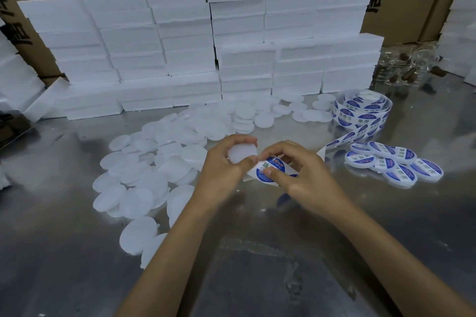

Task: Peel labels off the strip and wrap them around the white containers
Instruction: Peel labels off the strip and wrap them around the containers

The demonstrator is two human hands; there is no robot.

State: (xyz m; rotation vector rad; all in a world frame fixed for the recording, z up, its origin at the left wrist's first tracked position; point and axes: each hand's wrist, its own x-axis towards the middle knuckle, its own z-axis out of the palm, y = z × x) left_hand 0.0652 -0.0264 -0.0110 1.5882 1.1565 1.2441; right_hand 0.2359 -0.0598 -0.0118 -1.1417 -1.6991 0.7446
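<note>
Steel counter (257, 252), foam boxes (164, 41) stacked along its back edge, plain white containers (144, 172) heaped left of centre. Left hand (221, 170) grips one white container (242, 153) mid-counter, fingers curled round its rim. Right hand (306, 172) pinches a blue label (268, 171) against it, the strip (345, 136) trailing to the roll (360, 113) at right. Container looks light, rigid and slick, so hold it by the edge. Label is thin and sticky: handle by its margin.
</note>
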